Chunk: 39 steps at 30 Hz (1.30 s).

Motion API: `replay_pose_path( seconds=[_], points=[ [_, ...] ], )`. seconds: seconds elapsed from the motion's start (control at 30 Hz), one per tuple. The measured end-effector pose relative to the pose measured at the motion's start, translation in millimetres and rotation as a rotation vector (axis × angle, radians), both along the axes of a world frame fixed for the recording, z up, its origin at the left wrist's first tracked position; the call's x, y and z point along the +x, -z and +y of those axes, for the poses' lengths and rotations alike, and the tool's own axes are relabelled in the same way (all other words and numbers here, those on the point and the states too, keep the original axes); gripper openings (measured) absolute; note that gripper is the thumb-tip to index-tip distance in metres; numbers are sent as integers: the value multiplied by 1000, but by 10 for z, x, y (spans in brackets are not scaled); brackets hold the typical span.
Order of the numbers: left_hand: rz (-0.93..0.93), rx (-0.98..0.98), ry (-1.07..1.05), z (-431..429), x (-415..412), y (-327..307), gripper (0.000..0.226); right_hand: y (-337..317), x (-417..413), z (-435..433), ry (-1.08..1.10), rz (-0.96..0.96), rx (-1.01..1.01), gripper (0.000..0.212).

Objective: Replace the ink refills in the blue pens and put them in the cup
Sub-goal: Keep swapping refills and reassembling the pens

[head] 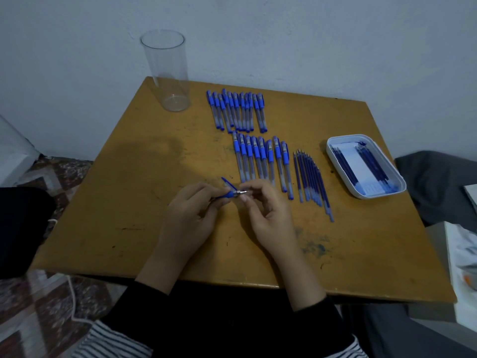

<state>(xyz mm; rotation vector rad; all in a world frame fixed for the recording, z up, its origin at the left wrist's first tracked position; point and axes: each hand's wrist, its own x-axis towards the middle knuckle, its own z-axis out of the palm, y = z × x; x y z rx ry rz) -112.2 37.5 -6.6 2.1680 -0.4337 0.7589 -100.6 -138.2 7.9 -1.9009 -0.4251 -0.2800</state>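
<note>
Blue pen [229,194] is held just above the surface [124,202], slightly toward 6 o'clock from its centre. It lies roughly level with its tip toward 3 o'clock.
Left hand [191,215]: grip clenched round the barrel.
Right hand [268,215]: grip pinching the metal tip [244,192] between thumb and fingertips.
A loose blue cap [229,183] lies just beside the pen at 12 o'clock; I cannot tell whether they touch.

Near row of capped pens [260,161] lies at 1 o'clock, its near ends partly hidden behind the right fingers.
Far row of capped pens [236,111] lies at 12 o'clock, set back from the far edge.
Loose refills [311,179] fan out just beside the near row, at 2–3 o'clock.
White tray [379,195] holds more tray refills [347,165] at 2 o'clock, its outer side close to the right edge.
Clear plastic cup [167,73] stands upright at 11 o'clock in the far-left corner, close to both edges and well apart from the hands.

Open room: bare wood runs from 7 to 11 o'clock between the hands and the cup. A bare band also follows the near edge round to 4 o'clock, below the refills and tray. Both forearms cross the near edge at 6 o'clock.
</note>
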Motion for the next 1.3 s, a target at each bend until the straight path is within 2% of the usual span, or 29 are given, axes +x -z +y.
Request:
replay_pose_path(
  seconds=[0.23,0.43,0.53,0.7,0.87,1.03,1.3],
  points=[
    [-10,10,9,-14,-21,-1,8,31,11,-18,-4,36,20,15],
    [1,23,-13,-4,3,-3,5,-27,-15,-5,-16,179,171,19],
    [16,-12,-88,3,-7,-16,9,-34,-5,-16,-1,239,236,24],
    [87,-150,-277,34,3,-27,11,30,32,17,82,219,53,26],
    [116,-153,-292,25,-7,-46,14,73,65,60,119,172,-164,26],
    [106,-127,-264,33,7,-23,14,71,73,119,180,122,-253,27],
    [128,-119,-274,20,20,-26,14,66,115,211,263,80,-264,24]
  ],
)
